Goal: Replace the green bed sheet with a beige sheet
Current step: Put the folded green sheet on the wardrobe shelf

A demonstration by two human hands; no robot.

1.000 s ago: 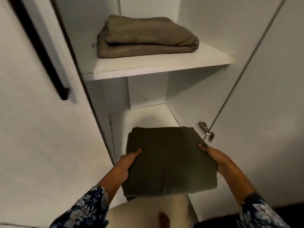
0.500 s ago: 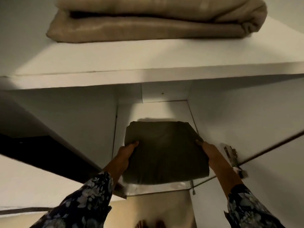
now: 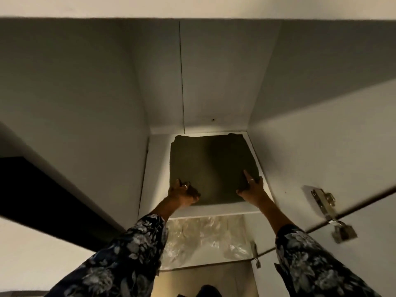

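Observation:
The folded green sheet [image 3: 211, 168] lies flat on a white wardrobe shelf [image 3: 214, 211], pushed back almost to the rear wall. My left hand [image 3: 182, 192] is at the sheet's near left corner, its fingers curled on the edge. On the near right part of the sheet rests my right hand [image 3: 251, 187], with its fingers straight and flat on the fabric. The beige sheet is out of view.
The upper shelf's underside [image 3: 192, 9] hangs close overhead. Crinkled clear plastic [image 3: 203, 239] fills the compartment below. An open door with metal hinges [image 3: 323, 202] stands at the right. A dark strip [image 3: 32, 189] lies at the left.
The green sheet has gone deeper into the compartment and now lies on the shelf. My right hand has flattened on top of it. The view has dropped below the upper shelf, hiding the beige sheet.

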